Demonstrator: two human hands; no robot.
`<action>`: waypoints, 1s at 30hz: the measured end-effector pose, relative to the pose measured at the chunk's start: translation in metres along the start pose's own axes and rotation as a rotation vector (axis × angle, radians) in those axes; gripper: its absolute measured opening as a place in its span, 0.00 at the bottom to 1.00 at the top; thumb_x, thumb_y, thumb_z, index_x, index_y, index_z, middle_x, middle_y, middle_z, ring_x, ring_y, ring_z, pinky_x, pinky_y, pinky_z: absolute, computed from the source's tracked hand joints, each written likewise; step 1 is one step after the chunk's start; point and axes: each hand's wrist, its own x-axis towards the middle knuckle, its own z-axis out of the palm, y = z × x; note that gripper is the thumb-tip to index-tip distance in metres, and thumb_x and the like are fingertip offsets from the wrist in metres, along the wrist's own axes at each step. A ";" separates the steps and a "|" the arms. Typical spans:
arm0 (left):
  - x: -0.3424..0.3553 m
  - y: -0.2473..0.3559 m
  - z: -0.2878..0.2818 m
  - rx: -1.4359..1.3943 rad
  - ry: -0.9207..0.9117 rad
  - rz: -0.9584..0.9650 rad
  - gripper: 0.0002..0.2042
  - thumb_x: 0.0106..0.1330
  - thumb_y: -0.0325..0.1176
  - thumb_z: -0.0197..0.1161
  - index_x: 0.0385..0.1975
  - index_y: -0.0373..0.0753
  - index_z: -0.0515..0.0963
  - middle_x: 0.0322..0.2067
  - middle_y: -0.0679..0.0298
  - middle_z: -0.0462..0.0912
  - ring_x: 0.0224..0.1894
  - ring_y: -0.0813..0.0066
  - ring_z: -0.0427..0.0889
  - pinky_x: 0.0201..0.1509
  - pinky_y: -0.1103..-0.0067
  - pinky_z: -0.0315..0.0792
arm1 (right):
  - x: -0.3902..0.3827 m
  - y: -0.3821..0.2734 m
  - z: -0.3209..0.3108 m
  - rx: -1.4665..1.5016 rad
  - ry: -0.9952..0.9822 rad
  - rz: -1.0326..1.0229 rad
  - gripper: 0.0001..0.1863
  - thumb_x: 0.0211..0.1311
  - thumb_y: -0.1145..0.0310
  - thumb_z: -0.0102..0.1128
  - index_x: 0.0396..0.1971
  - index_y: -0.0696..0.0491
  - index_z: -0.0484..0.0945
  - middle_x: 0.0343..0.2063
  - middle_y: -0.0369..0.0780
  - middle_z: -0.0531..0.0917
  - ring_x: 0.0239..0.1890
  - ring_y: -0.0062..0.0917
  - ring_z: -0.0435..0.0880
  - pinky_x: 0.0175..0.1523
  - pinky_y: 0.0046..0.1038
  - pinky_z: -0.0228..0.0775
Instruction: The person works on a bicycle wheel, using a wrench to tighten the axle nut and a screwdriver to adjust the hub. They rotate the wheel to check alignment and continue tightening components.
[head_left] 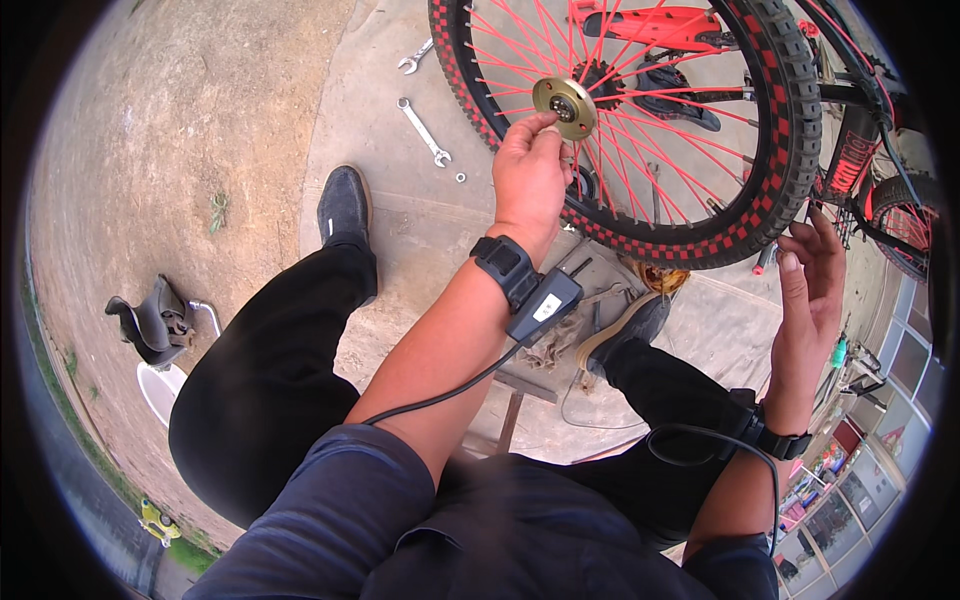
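Observation:
My left hand (530, 165) reaches up to the brass-coloured round hub plate (578, 123) of a bicycle wheel with red spokes and a red-and-black checked tyre (763, 190). Its fingertips are pinched at the axle in the plate's middle, but what they grip is too small to name. My right hand (812, 280) is raised beside the lower right of the tyre, near the black-and-red frame (848, 160), its fingers loosely bent and apart with nothing visible in them.
Two spanners (425, 130) and a small nut (461, 177) lie on the concrete left of the wheel. A detached black saddle (145, 320) and a white basin (153, 393) are at the left. Assorted tools (612, 297) lie between my feet. A glazed building front (880, 470) stands at the right.

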 end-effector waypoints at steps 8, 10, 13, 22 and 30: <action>-0.003 0.002 0.003 -0.012 -0.033 0.026 0.11 0.74 0.30 0.52 0.52 0.35 0.75 0.27 0.67 0.76 0.21 0.84 0.70 0.22 0.84 0.64 | 0.000 0.000 0.000 -0.003 0.006 0.005 0.30 0.69 0.69 0.62 0.68 0.59 0.65 0.56 0.42 0.74 0.54 0.24 0.75 0.64 0.29 0.65; -0.002 0.003 0.004 -0.022 -0.029 0.038 0.12 0.75 0.30 0.52 0.52 0.35 0.75 0.27 0.67 0.76 0.21 0.85 0.70 0.22 0.84 0.64 | 0.000 0.001 0.000 -0.009 0.003 0.002 0.30 0.69 0.69 0.62 0.68 0.59 0.65 0.56 0.42 0.74 0.54 0.24 0.75 0.64 0.29 0.65; 0.000 0.003 0.003 -0.024 -0.022 0.037 0.12 0.75 0.30 0.52 0.53 0.35 0.75 0.27 0.67 0.76 0.21 0.85 0.70 0.23 0.84 0.65 | 0.000 0.002 -0.001 -0.008 0.003 -0.002 0.30 0.69 0.69 0.62 0.68 0.60 0.65 0.56 0.42 0.74 0.54 0.24 0.75 0.64 0.29 0.65; -0.002 0.001 0.005 0.001 -0.030 0.015 0.12 0.75 0.31 0.54 0.53 0.35 0.76 0.27 0.69 0.76 0.21 0.85 0.71 0.22 0.85 0.64 | 0.000 0.002 0.000 0.000 0.008 0.000 0.30 0.69 0.70 0.62 0.68 0.59 0.65 0.56 0.42 0.75 0.54 0.25 0.75 0.64 0.29 0.65; -0.003 0.004 0.007 -0.039 -0.031 -0.031 0.13 0.75 0.32 0.53 0.54 0.36 0.76 0.27 0.68 0.76 0.21 0.85 0.71 0.20 0.85 0.61 | 0.000 0.001 0.001 0.011 0.011 0.003 0.30 0.69 0.70 0.62 0.68 0.59 0.65 0.56 0.42 0.75 0.55 0.25 0.75 0.64 0.29 0.65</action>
